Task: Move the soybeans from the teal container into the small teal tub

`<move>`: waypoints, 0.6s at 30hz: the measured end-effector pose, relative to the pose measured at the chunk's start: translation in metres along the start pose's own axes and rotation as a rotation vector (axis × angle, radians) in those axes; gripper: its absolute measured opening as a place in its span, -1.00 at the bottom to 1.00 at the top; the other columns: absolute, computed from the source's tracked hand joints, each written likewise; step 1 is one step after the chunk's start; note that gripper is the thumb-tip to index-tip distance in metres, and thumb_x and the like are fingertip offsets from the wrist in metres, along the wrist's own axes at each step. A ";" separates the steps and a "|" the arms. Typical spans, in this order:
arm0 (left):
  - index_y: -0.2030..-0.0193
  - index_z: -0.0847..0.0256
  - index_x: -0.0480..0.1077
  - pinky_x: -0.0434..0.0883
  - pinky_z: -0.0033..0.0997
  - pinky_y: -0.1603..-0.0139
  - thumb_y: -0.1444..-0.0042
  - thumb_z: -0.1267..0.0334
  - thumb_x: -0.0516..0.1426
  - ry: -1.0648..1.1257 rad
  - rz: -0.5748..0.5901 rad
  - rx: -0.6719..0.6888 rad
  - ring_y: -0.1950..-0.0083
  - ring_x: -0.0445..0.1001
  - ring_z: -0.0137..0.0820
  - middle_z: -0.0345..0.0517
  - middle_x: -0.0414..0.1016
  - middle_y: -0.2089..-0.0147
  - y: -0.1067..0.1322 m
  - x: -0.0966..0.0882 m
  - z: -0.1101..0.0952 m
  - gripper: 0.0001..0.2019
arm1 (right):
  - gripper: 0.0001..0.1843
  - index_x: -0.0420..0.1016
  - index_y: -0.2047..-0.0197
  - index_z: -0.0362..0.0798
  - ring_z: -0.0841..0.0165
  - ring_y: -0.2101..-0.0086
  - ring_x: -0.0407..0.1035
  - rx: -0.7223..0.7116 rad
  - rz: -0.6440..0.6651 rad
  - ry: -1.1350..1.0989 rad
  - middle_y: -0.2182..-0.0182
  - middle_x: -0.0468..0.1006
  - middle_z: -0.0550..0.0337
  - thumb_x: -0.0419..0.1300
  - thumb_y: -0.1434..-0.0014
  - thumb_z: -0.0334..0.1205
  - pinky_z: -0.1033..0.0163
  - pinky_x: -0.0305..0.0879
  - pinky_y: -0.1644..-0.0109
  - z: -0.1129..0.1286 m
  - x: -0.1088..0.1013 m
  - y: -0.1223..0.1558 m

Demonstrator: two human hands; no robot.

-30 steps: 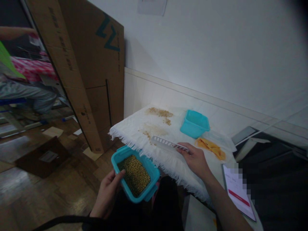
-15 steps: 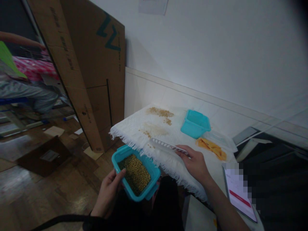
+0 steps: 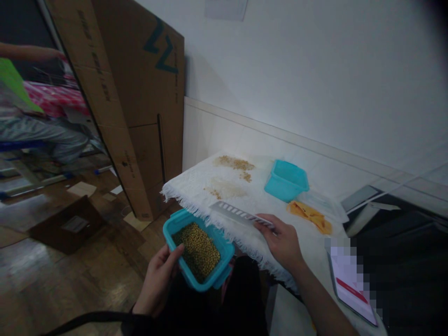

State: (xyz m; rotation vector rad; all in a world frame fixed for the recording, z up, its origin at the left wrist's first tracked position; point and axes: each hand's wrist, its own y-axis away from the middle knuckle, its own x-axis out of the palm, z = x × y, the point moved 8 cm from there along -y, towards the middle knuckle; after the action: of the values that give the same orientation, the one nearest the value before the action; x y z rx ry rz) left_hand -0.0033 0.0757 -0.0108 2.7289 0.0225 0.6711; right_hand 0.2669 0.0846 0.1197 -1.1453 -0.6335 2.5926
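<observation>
Beans [image 3: 205, 249] in blue tub [image 3: 169, 233]; grains [image 3: 237, 164] left on white cloth [image 3: 192, 182]

Blue tub at white cloth's front edge, left hand [image 3: 161, 268] clamped on its side; right hand [image 3: 282, 241] gripping slotted strip [image 3: 231, 212] over white cloth; judged partly done: tub part full, two main patches of grains left to clear

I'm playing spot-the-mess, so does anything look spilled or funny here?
Yes, small tan bits lie scattered in patches on the white cloth. They look spilled, because the round beans sit gathered inside the blue tub in the left hand.
</observation>
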 end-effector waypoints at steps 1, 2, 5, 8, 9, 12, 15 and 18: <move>0.27 0.20 0.47 0.35 -0.41 0.42 0.06 0.14 0.24 -0.001 -0.003 0.008 0.52 0.40 -0.41 -0.21 0.50 0.50 0.000 0.000 -0.001 -0.76 | -0.79 0.52 0.20 0.03 0.30 0.35 0.49 0.019 -0.041 0.017 0.32 0.61 0.20 0.12 -0.14 -0.13 0.27 0.41 0.27 -0.005 -0.003 -0.004; 0.28 0.20 0.47 0.34 -0.42 0.44 0.07 0.13 0.24 -0.003 -0.007 0.015 0.55 0.37 -0.42 -0.23 0.48 0.53 0.000 0.000 -0.001 -0.76 | -0.77 0.52 0.19 0.01 0.31 0.37 0.49 0.035 -0.077 0.037 0.34 0.60 0.19 0.12 -0.14 -0.13 0.27 0.40 0.30 -0.010 -0.005 -0.008; 0.36 0.20 0.47 0.33 -0.44 0.44 0.11 0.12 0.26 -0.031 -0.039 0.027 0.57 0.34 -0.45 -0.28 0.42 0.58 -0.002 -0.004 0.000 -0.78 | -0.73 0.50 0.16 -0.02 0.30 0.40 0.47 0.050 -0.116 0.091 0.37 0.60 0.17 0.11 -0.13 -0.12 0.27 0.38 0.36 -0.022 -0.005 -0.020; 0.38 0.19 0.46 0.33 -0.45 0.41 0.11 0.12 0.26 -0.049 -0.046 0.015 0.52 0.35 -0.45 -0.30 0.41 0.58 -0.004 -0.007 0.003 -0.79 | -0.74 0.51 0.16 -0.02 0.30 0.40 0.47 0.030 -0.101 0.121 0.36 0.60 0.17 0.10 -0.14 -0.13 0.27 0.36 0.35 -0.023 0.000 -0.028; 0.35 0.19 0.46 0.33 -0.45 0.40 0.09 0.11 0.25 -0.050 -0.040 0.009 0.50 0.37 -0.44 -0.29 0.44 0.55 -0.004 -0.007 0.004 -0.78 | -0.74 0.51 0.16 -0.01 0.31 0.40 0.47 0.022 -0.090 0.121 0.34 0.60 0.17 0.09 -0.14 -0.14 0.28 0.36 0.34 -0.022 0.002 -0.029; 0.34 0.21 0.45 0.30 -0.49 0.45 0.09 0.11 0.25 -0.065 -0.043 0.013 0.49 0.36 -0.44 -0.25 0.45 0.50 -0.006 -0.010 0.005 -0.77 | -0.75 0.51 0.16 0.01 0.32 0.39 0.47 0.000 -0.054 0.109 0.32 0.60 0.19 0.09 -0.14 -0.15 0.29 0.35 0.32 -0.015 0.007 -0.034; 0.44 0.22 0.42 0.23 -0.54 0.52 0.09 0.12 0.25 -0.083 -0.065 0.041 0.55 0.27 -0.50 -0.29 0.40 0.55 -0.005 -0.011 0.000 -0.79 | -0.76 0.51 0.17 0.02 0.31 0.38 0.47 -0.014 -0.034 0.109 0.33 0.60 0.20 0.10 -0.14 -0.14 0.28 0.35 0.31 -0.010 0.008 -0.037; 0.43 0.22 0.43 0.20 -0.55 0.56 0.07 0.13 0.24 -0.074 -0.056 0.043 0.61 0.18 -0.54 -0.33 0.35 0.60 -0.004 -0.009 -0.003 -0.81 | -0.76 0.51 0.17 0.02 0.31 0.38 0.48 -0.028 -0.040 0.118 0.32 0.60 0.20 0.09 -0.15 -0.14 0.28 0.36 0.31 -0.008 0.008 -0.039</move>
State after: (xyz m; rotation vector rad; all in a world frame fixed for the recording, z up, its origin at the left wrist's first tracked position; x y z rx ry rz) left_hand -0.0126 0.0795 -0.0141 2.7813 0.0973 0.5596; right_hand 0.2688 0.1243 0.1284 -1.2702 -0.6614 2.4695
